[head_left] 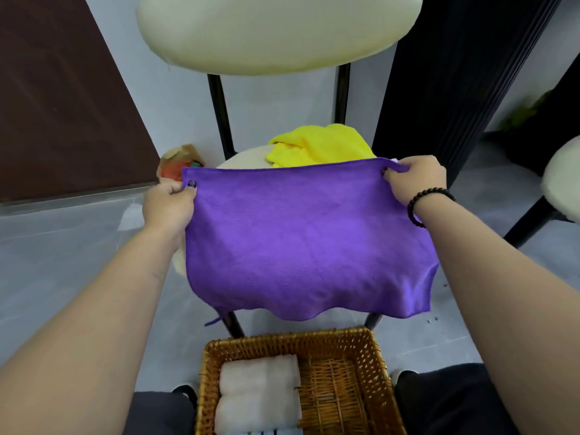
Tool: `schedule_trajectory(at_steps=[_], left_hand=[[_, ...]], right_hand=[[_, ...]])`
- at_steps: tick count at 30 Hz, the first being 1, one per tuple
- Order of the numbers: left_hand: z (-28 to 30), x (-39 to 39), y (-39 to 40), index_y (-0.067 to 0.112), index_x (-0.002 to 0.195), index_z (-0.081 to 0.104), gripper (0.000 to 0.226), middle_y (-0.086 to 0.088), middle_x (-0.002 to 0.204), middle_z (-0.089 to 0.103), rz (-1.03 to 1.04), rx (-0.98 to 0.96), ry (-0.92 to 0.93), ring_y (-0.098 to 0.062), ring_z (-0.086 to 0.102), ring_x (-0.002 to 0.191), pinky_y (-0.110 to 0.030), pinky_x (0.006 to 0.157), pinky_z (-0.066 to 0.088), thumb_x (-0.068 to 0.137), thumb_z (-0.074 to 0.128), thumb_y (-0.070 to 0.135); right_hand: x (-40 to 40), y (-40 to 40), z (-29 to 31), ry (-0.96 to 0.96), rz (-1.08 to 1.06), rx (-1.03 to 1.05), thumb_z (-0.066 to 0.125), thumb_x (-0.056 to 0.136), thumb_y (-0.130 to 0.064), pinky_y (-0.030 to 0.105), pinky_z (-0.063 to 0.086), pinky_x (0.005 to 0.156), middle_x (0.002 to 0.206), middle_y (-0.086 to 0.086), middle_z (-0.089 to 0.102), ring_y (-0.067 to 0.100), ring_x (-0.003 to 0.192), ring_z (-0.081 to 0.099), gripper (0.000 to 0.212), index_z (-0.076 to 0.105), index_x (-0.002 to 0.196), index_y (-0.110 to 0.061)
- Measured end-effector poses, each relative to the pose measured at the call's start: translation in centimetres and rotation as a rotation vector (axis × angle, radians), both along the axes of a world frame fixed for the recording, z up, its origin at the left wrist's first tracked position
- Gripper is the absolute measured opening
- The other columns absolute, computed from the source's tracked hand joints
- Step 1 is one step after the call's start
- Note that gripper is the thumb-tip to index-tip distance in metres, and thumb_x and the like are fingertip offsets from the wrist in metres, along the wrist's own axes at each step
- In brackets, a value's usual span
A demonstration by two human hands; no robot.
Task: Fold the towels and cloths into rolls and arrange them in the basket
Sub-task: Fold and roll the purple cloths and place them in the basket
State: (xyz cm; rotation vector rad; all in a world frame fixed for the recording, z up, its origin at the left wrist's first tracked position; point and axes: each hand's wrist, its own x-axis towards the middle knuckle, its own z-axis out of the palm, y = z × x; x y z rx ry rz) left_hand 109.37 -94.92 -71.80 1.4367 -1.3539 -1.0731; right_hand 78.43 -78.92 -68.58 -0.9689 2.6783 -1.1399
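Observation:
A purple cloth point(307, 240) hangs spread out in front of me, above a cream chair seat point(241, 160). My left hand point(169, 204) pinches its top left corner. My right hand point(414, 180), with a black bead bracelet at the wrist, grips the top right corner. Behind the purple cloth a crumpled yellow cloth point(320, 146) lies on the seat. Below, a wicker basket point(379, 365) sits between my knees. Two white rolled towels point(259, 394) lie in its left half; its right half shows bare weave.
The chair's cream backrest point(276, 29) and black legs point(219, 111) rise ahead. A brown paper bag point(179, 164) with coloured things stands on the floor at the left. A second cream seat point(561, 180) is at the right edge. A dark wall panel point(455, 73) stands behind.

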Motion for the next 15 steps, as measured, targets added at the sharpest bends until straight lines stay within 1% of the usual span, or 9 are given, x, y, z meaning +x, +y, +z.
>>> schedule_trajectory(at_steps=[2, 4, 6, 8, 9, 10, 11, 13, 15], left_hand=[[0.9, -0.2, 0.5, 0.018, 0.063, 0.061, 0.022, -0.004, 0.077, 0.055, 0.011, 0.019, 0.022, -0.017, 0.048, 0.071, -0.032, 0.065, 0.037, 0.082, 0.063, 0.027], [1.9, -0.9, 1.1, 0.019, 0.066, 0.063, 0.024, -0.002, 0.078, 0.056, -0.015, 0.025, 0.063, -0.016, 0.049, 0.07, -0.029, 0.063, 0.037, 0.089, 0.061, 0.022], [2.7, -1.8, 1.9, 0.018, 0.068, 0.063, 0.023, -0.005, 0.077, 0.054, -0.083, -0.003, 0.081, -0.017, 0.047, 0.072, -0.029, 0.062, 0.035, 0.091, 0.061, 0.021], [3.7, -3.0, 3.2, 0.017, 0.071, 0.063, 0.021, -0.006, 0.077, 0.053, -0.15, -0.052, 0.083, -0.017, 0.046, 0.072, -0.031, 0.065, 0.035, 0.091, 0.061, 0.022], [4.2, -3.6, 4.0, 0.017, 0.072, 0.064, 0.02, -0.004, 0.075, 0.054, -0.175, -0.07, 0.093, -0.016, 0.046, 0.071, -0.032, 0.065, 0.036, 0.091, 0.062, 0.022], [4.6, -4.2, 4.8, 0.017, 0.072, 0.064, 0.02, 0.001, 0.069, 0.056, -0.198, -0.084, 0.107, -0.015, 0.048, 0.067, -0.03, 0.064, 0.037, 0.091, 0.062, 0.021], [5.1, -4.6, 5.7, 0.017, 0.072, 0.065, 0.02, 0.007, 0.062, 0.057, -0.223, -0.097, 0.117, -0.012, 0.048, 0.062, -0.028, 0.061, 0.037, 0.091, 0.062, 0.02], [5.7, -5.2, 7.7, 0.02, 0.072, 0.066, 0.019, 0.014, 0.055, 0.058, -0.279, -0.114, 0.117, -0.008, 0.05, 0.057, -0.026, 0.058, 0.038, 0.09, 0.061, 0.02], [6.2, -5.3, 9.7, 0.025, 0.074, 0.069, 0.011, 0.012, 0.064, 0.066, -0.329, -0.102, 0.132, -0.011, 0.057, 0.062, -0.029, 0.062, 0.043, 0.083, 0.063, 0.025]], right_hand=[[-0.7, 0.3, -0.1, -0.062, -0.027, 0.021, 0.058, 0.088, -0.021, 0.025, 0.035, 0.062, 0.073, 0.01, 0.059, 0.023, 0.069, 0.049, 0.024, 0.071, 0.089, -0.002], [-1.0, 0.5, 0.1, -0.079, -0.003, 0.026, 0.058, 0.086, -0.02, 0.027, 0.04, 0.066, 0.085, 0.012, 0.062, 0.024, 0.075, 0.053, 0.024, 0.07, 0.094, 0.0], [-0.5, 0.7, 0.7, -0.052, 0.06, 0.013, 0.057, 0.085, -0.016, 0.025, 0.043, 0.073, 0.097, 0.01, 0.065, 0.024, 0.086, 0.057, 0.022, 0.069, 0.099, -0.005], [0.5, 0.8, 1.4, -0.001, 0.138, -0.002, 0.057, 0.085, -0.014, 0.022, 0.039, 0.08, 0.114, 0.007, 0.063, 0.023, 0.102, 0.056, 0.027, 0.066, 0.11, -0.013], [1.1, 0.9, 1.8, 0.01, 0.177, -0.015, 0.057, 0.085, -0.014, 0.021, 0.038, 0.082, 0.119, 0.006, 0.061, 0.022, 0.107, 0.055, 0.029, 0.064, 0.113, -0.015], [1.7, 1.1, 2.2, 0.008, 0.216, -0.037, 0.057, 0.084, -0.013, 0.022, 0.039, 0.082, 0.12, 0.006, 0.06, 0.021, 0.107, 0.055, 0.028, 0.064, 0.112, -0.018], [2.4, 1.3, 2.6, -0.008, 0.259, -0.072, 0.057, 0.084, -0.013, 0.024, 0.042, 0.08, 0.117, 0.008, 0.062, 0.02, 0.1, 0.057, 0.025, 0.065, 0.106, -0.02], [4.3, 2.3, 3.7, -0.093, 0.351, -0.169, 0.055, 0.082, -0.006, 0.03, 0.045, 0.068, 0.099, 0.012, 0.067, 0.019, 0.078, 0.056, 0.02, 0.067, 0.087, -0.022], [6.3, 3.7, 4.6, -0.184, 0.431, -0.241, 0.051, 0.082, 0.001, 0.03, 0.042, 0.059, 0.082, 0.009, 0.068, 0.018, 0.066, 0.052, 0.028, 0.069, 0.075, -0.02]])
